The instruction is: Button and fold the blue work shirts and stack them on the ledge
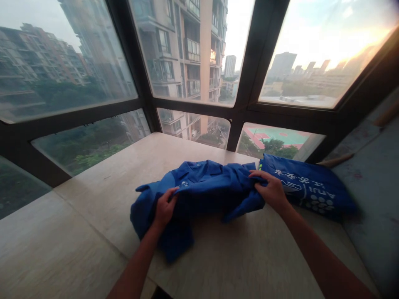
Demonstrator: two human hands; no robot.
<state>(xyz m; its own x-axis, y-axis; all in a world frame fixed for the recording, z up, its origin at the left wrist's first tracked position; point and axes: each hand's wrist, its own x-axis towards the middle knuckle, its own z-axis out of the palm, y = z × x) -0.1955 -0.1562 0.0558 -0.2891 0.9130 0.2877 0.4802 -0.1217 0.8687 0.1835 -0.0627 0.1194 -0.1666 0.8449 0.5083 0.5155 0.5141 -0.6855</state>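
Observation:
A blue collared shirt [202, 187] with a small white logo on its chest lies crumpled on the pale stone ledge [102, 199]. My left hand [165, 207] pinches its fabric just below the logo, thumb against fingers. Farther right, my right hand [269, 189] grips another part of the shirt, and cloth droops between both hands. One dark blue flap hangs down under the left forearm. The lower folds are in shadow, so I cannot tell how they lie.
A blue bag [311, 187] with white lettering rests at the right, close behind my right hand and against the wall [370, 199]. Dark window frames [193, 106] border the ledge's far side and left side.

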